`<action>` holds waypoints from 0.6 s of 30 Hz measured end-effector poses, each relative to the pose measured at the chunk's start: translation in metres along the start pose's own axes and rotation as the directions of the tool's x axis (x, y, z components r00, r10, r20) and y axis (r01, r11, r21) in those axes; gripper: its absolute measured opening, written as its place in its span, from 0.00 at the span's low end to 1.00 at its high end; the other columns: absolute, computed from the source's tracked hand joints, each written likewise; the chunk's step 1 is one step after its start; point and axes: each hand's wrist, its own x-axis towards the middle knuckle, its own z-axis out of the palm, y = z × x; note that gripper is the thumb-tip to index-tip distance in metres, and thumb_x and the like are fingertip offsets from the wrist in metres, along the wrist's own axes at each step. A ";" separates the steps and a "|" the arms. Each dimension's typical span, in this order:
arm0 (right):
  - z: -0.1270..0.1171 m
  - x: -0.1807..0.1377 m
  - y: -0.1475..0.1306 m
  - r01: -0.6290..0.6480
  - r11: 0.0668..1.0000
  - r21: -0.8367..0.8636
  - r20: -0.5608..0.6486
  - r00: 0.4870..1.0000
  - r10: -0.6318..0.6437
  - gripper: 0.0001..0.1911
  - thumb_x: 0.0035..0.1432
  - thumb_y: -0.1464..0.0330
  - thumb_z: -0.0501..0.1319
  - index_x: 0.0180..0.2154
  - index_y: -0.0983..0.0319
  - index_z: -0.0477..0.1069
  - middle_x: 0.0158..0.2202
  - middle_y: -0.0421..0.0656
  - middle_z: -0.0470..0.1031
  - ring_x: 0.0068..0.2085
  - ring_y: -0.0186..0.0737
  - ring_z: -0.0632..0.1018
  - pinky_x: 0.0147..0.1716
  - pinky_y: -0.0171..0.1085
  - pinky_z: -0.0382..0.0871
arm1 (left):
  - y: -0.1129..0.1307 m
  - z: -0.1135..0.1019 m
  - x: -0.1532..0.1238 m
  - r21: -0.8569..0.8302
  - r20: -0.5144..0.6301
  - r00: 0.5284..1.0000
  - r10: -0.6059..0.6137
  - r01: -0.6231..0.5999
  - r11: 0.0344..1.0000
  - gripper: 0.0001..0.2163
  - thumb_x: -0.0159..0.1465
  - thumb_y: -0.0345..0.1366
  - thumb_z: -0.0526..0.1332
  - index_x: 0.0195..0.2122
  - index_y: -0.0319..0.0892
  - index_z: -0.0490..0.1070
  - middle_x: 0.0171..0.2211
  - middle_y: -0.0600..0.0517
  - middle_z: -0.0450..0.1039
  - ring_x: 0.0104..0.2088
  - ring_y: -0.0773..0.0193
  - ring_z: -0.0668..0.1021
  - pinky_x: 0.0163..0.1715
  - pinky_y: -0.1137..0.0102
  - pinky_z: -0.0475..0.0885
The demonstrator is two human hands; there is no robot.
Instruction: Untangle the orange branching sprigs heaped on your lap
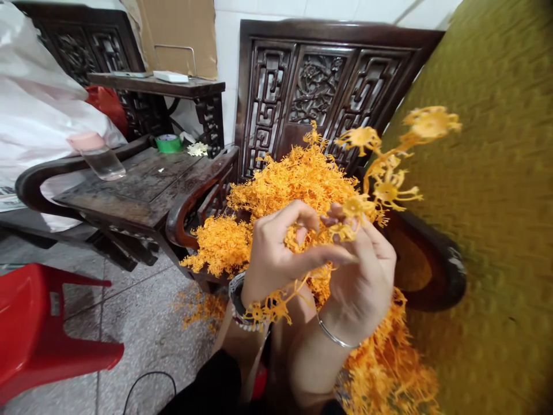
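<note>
Light, soft, easily snagged orange floral trim is pinched by the left grip and right grip, and is best held by single strands.

Orange floral strands, red stool, olive cloth

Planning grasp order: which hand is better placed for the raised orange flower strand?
Probably the right hand: its fingers sit at the base of that strand, on its side. The left hand is farther off, in the orange tangle.

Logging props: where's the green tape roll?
In the head view, the green tape roll sits at the far edge of the dark wooden table, right of the pink-lidded glass jar.
</note>
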 end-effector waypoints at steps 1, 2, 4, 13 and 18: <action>0.001 -0.002 0.000 0.027 0.999 -0.047 0.002 1.000 -0.027 0.04 0.48 0.66 0.65 0.28 0.59 0.74 0.30 0.39 0.69 0.32 0.32 0.69 0.34 0.34 0.65 | -0.001 0.002 0.000 0.061 0.007 0.999 0.040 -0.040 0.997 0.18 0.49 0.52 0.65 0.25 0.42 0.65 0.20 0.58 0.58 0.21 0.71 0.60 0.22 0.71 0.56; 0.001 -0.003 -0.001 0.056 0.995 -0.078 0.022 0.998 -0.054 0.04 0.49 0.66 0.64 0.27 0.59 0.73 0.28 0.39 0.67 0.30 0.31 0.67 0.31 0.32 0.63 | -0.003 0.003 0.000 0.107 0.024 0.997 0.074 -0.077 0.991 0.18 0.46 0.50 0.68 0.25 0.42 0.65 0.20 0.58 0.58 0.21 0.71 0.60 0.22 0.71 0.56; 0.001 -0.005 -0.002 0.090 0.993 -0.080 0.069 0.994 -0.085 0.03 0.52 0.68 0.62 0.27 0.60 0.72 0.27 0.38 0.65 0.29 0.30 0.66 0.29 0.31 0.61 | -0.006 0.004 0.001 0.134 0.081 0.987 0.137 -0.147 0.980 0.12 0.50 0.42 0.67 0.25 0.42 0.65 0.20 0.58 0.60 0.21 0.71 0.62 0.23 0.72 0.58; 0.002 -0.008 -0.006 0.089 0.995 0.049 0.071 0.993 -0.092 0.08 0.56 0.65 0.55 0.28 0.58 0.70 0.28 0.40 0.64 0.33 0.34 0.66 0.33 0.34 0.63 | -0.013 -0.002 0.003 -0.061 0.234 0.972 -0.004 0.018 0.998 0.07 0.64 0.36 0.52 0.28 0.43 0.62 0.18 0.58 0.54 0.18 0.72 0.60 0.20 0.73 0.56; -0.002 -0.008 -0.004 0.128 0.989 -0.071 0.187 0.976 -0.113 0.07 0.55 0.67 0.59 0.26 0.60 0.67 0.24 0.36 0.61 0.25 0.29 0.62 0.26 0.31 0.58 | -0.018 0.000 0.003 -0.103 0.274 0.962 0.013 0.017 0.995 0.13 0.60 0.47 0.55 0.29 0.42 0.61 0.20 0.58 0.57 0.20 0.72 0.61 0.20 0.74 0.57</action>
